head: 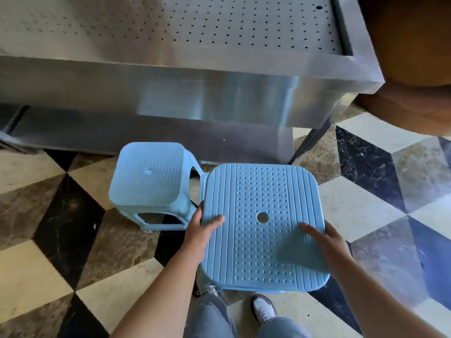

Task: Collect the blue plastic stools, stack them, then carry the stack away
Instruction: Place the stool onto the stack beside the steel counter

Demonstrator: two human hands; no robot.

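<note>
Both hands, left (199,230) and right (328,242), gripping raised stool (263,225) edges, fingers (214,219) curled over seat; risk of clipping floor stool (148,181) if misaligned.

Two bare forearms, with no sleeves, watch or jewellery showing, enter the view from about 7 o'clock and 5 o'clock, ending in the left hand (200,234) and the right hand (329,245). Between them, at 6 o'clock, are the legs in faded grey-blue jeans (212,315) with a frayed, ripped patch on the left leg. A pale grey-white sneaker (263,309) with laces and a dark collar shows just right of centre at the bottom edge.
</note>
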